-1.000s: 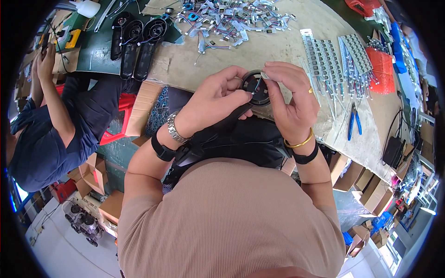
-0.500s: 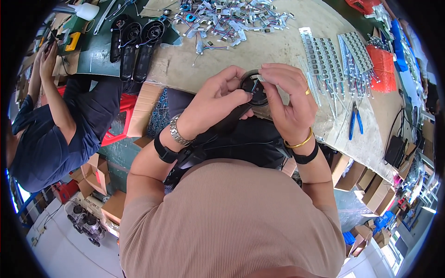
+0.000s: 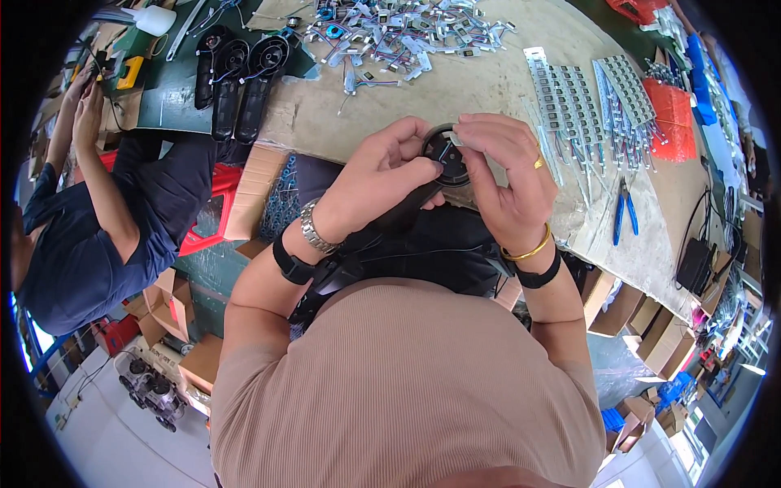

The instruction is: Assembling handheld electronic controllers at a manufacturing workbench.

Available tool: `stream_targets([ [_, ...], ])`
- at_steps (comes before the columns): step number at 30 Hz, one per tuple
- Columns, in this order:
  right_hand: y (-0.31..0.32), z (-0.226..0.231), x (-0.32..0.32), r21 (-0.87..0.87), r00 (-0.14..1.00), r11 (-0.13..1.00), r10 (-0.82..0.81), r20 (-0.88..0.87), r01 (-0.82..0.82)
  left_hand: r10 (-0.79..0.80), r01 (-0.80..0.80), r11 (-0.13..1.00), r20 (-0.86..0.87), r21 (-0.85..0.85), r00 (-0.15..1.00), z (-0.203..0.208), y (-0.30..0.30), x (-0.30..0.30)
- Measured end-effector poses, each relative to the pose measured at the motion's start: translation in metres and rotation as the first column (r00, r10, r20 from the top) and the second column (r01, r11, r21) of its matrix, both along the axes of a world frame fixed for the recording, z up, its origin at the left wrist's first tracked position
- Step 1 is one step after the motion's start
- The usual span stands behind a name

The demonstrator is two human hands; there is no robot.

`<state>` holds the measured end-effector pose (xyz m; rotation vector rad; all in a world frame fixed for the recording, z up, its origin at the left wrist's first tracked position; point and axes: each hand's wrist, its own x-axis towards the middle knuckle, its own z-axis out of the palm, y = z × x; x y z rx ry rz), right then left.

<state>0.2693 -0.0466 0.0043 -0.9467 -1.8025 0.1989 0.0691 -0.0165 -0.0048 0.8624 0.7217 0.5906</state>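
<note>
My left hand (image 3: 390,172) is closed around a black plastic housing (image 3: 458,172) with a round, open head and a handle running down toward my lap. Its thumb presses at the inner left side of the round head. Against the upper right rim, my right hand (image 3: 506,167) is closed in a pinch on a small pale part (image 3: 455,141), mostly hidden by the fingers. What this part is I cannot make out. Similar black housings (image 3: 234,89) lie side by side to the upper left, their round ends away from me.
A loose pile of small wired boards (image 3: 407,41) covers the far worktable. To the right lie sheets of small boards (image 3: 573,102), blue-handled pliers (image 3: 623,213) and red bubble wrap (image 3: 674,122). Another person (image 3: 89,211) sits at left, hands raised. Open cardboard boxes (image 3: 663,337) stand below the table.
The pale part has shifted up toward the rim, near my right fingertips; its strip no longer crosses the middle of the round head. My hands have hardly moved. The other person's hands moved slightly.
</note>
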Motion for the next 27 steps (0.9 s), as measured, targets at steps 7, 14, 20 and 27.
stream_targets([
  [7,-0.004,0.001,0.002,-0.035,0.999,0.998,0.05,-0.017,-0.05,-0.001,0.004,0.999,-0.057,0.053,0.998,-0.006,0.001,-0.002],
  [14,-0.007,0.005,0.004,-0.1,0.996,0.991,0.079,-0.049,-0.084,0.007,-0.007,1.0,-0.026,0.01,1.0,-0.004,-0.004,-0.003],
  [20,-0.009,0.006,0.011,-0.114,0.99,0.985,0.133,0.046,-0.128,0.04,-0.039,0.998,0.025,-0.043,0.999,-0.002,-0.006,-0.004],
  [27,-0.015,0.021,0.021,-0.12,0.963,0.992,0.053,0.265,-0.022,0.047,-0.047,0.998,-0.02,0.04,0.999,0.003,-0.005,-0.009],
])
